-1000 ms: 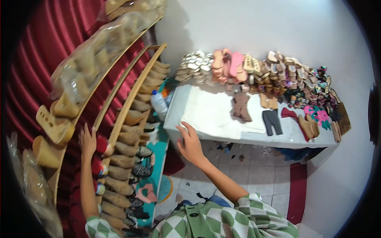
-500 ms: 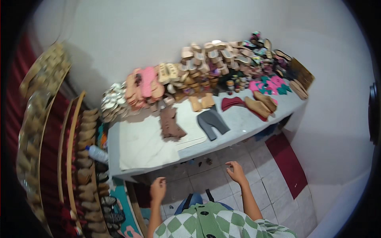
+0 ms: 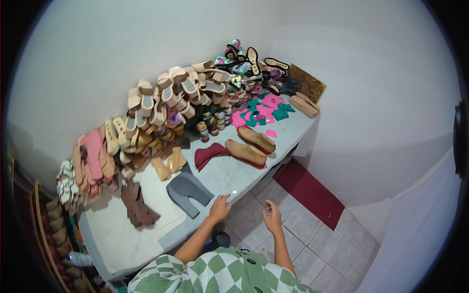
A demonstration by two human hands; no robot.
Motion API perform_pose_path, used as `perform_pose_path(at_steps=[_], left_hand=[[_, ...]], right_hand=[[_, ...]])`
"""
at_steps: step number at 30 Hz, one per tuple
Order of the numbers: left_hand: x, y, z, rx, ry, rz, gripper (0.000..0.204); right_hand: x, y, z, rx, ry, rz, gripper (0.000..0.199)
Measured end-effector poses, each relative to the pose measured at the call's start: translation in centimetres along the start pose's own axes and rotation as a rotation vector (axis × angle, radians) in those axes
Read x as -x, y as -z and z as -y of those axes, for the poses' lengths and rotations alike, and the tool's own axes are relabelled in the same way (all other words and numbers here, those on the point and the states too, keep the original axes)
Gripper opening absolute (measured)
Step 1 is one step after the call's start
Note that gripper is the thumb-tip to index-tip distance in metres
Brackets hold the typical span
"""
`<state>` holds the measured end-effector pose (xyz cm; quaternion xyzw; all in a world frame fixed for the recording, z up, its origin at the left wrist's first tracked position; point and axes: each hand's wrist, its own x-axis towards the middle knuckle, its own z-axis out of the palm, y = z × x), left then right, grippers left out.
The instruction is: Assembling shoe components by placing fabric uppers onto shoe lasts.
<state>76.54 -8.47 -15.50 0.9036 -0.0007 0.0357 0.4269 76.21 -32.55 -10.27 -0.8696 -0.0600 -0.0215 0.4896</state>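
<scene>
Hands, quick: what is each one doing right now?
Left hand: open, holds nothing, at the table's front edge near the grey sole pieces.
Right hand: open, empty, over the floor.

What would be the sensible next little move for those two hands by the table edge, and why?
Probably the left hand should reach a little forward onto the grey table. It hovers open at the front edge, holding nothing, and the grey cut-out pieces lie just beyond its fingers, nearer than the tan soles. The right hand is also empty, over the tiled floor.
</scene>
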Motion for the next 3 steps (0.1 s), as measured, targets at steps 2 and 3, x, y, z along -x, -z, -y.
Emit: perform_pose_path(at_steps=[2,3], left_hand=[[-3.6,-0.4,-1.5,0.067,0.041,0.097,0.044],[-5.6,-0.5,-1.5,0.069,0.027,0.107,0.044]], right_hand=[[-3.2,0.9,-0.6,0.033,-0.008,-0.007,0.044],[-4.7,1.0,-1.1,0.073,-0.004,0.001,0.044]])
